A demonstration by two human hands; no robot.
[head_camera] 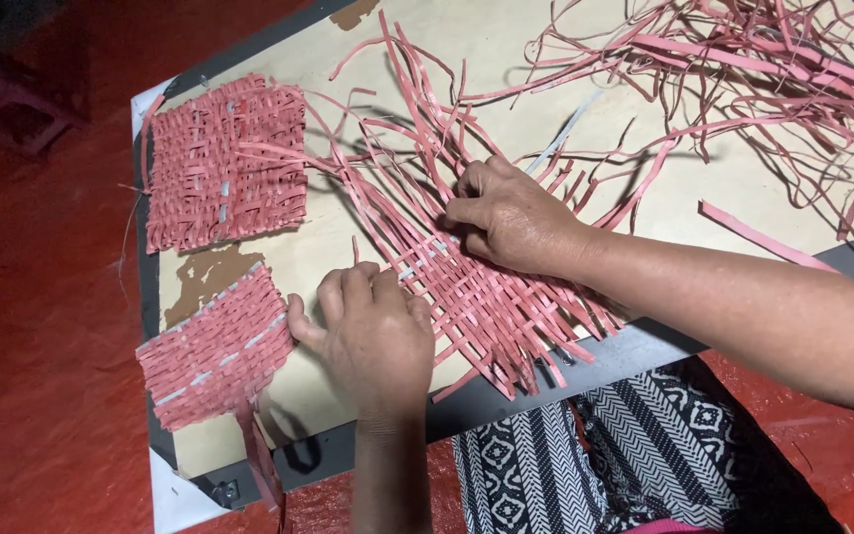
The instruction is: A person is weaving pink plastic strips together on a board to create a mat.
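Note:
A half-woven mat of pink strips (476, 297) lies in the middle of a worn beige board (506, 49), its loose ends fanning out toward the far side and the near edge. My left hand (368, 331) presses down on the mat's left edge, fingers curled over the strips. At the woven part's upper edge, my right hand (511, 218) pinches strips between bent fingers. Which single strip it holds is hidden under the fingers.
Two finished pink woven squares lie at the left: one at the far left (224, 163), one at the near left (214, 351). A heap of loose pink strips (773, 59) covers the far right. Black-and-white patterned cloth (605, 455) lies below the board's dark edge. Red floor surrounds.

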